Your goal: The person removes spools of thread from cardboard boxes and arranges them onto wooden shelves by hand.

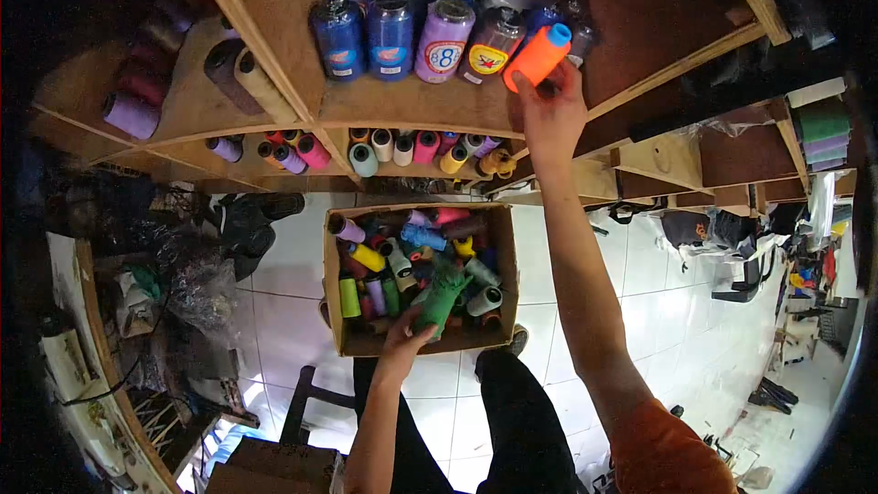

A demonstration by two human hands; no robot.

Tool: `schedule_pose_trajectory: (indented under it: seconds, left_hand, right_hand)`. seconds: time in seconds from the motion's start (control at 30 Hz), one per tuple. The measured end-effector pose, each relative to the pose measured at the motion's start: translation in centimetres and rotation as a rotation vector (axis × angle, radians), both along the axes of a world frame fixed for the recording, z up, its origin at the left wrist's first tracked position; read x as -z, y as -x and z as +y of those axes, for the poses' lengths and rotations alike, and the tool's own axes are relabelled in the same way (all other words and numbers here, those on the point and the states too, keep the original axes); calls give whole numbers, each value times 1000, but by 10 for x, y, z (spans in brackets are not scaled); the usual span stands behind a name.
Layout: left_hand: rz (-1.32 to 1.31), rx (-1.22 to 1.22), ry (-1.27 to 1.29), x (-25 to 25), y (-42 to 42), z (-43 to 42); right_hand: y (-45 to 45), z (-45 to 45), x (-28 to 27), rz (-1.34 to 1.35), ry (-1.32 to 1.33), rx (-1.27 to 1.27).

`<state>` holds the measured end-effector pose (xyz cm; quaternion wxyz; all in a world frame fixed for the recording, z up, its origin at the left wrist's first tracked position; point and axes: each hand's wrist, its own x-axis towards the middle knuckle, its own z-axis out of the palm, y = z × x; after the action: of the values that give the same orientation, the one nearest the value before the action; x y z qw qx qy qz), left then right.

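My right hand (554,110) is closed around an orange thread cone (538,57) at the right end of the upper shelf's front row. The cone leans, its blue top pointing up and right. Beside it stands a dark wrapped thread cone (492,48) with a yellow label. Lower down, my left hand (408,340) grips a green thread cone (443,296) over the near side of a cardboard box (343,344). Loose green thread or wrapping sticks out at its upper end. Thread cones of many colours lie jumbled in the box.
Wrapped blue and purple cones (444,41) fill the upper shelf (412,108). Several small cones (426,146) sit in the compartment below. A wooden divider (261,37) separates the bays. Plastic bags (206,297) lie at left on the tiled floor (585,256). My legs flank the box's near side.
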<state>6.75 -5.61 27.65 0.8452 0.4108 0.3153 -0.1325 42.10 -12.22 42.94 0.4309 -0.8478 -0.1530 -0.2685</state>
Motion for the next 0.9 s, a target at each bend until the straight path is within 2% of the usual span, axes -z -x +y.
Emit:
schedule_pose_trajectory:
  seconds: [0.07, 0.1, 0.13, 0.2, 0.27, 0.3, 0.33, 0.4, 0.47, 0.53, 0.63, 0.73, 0.87, 0.9]
  left_hand:
    - [-79, -4, -83, -30, -24, 12]
    - [-145, -112, -50, -30, -31, 11]
    - [-203, -119, -25, -31, -41, 15]
    - [-299, -128, 32, -32, -59, 24]
    - [-300, -49, -100, -47, -76, 33]
    - [-307, -69, -131, -52, -81, 36]
    - [-309, -83, -159, -53, -84, 36]
    - [-303, 21, -302, -48, -87, 46]
    - [-273, 57, -329, -35, -85, 52]
    - [-221, 63, -339, -18, -77, 56]
    - [-152, 7, -282, 13, -61, 53]
    - [-121, -33, -176, 28, -39, 45]
    - [-33, -25, -170, 33, -16, 35]
    - [3, 1, -190, 38, -11, 36]
  right_hand:
    - [-8, 4, 6, -69, 12, -7]
    - [-12, 3, 13, -112, 1, -16]
    - [-11, 2, 14, -152, -7, -24]
    - [5, -5, 16, -40, -113, -10]
    - [36, -19, 16, 107, -176, 39]
    - [52, -34, 23, 107, -92, 28]
    - [66, -51, 42, 55, -154, -42]
    - [101, -78, 71, 44, -113, 14]
    - [134, -112, 122, 299, 31, -35]
    - [163, -122, 158, 1005, 213, -191]
    - [225, -160, 287, 857, 852, -301]
    - [241, -154, 311, 998, 748, -42]
    - [223, -143, 338, 1232, 663, 90]
    - [219, -130, 321, 1296, 578, 164]
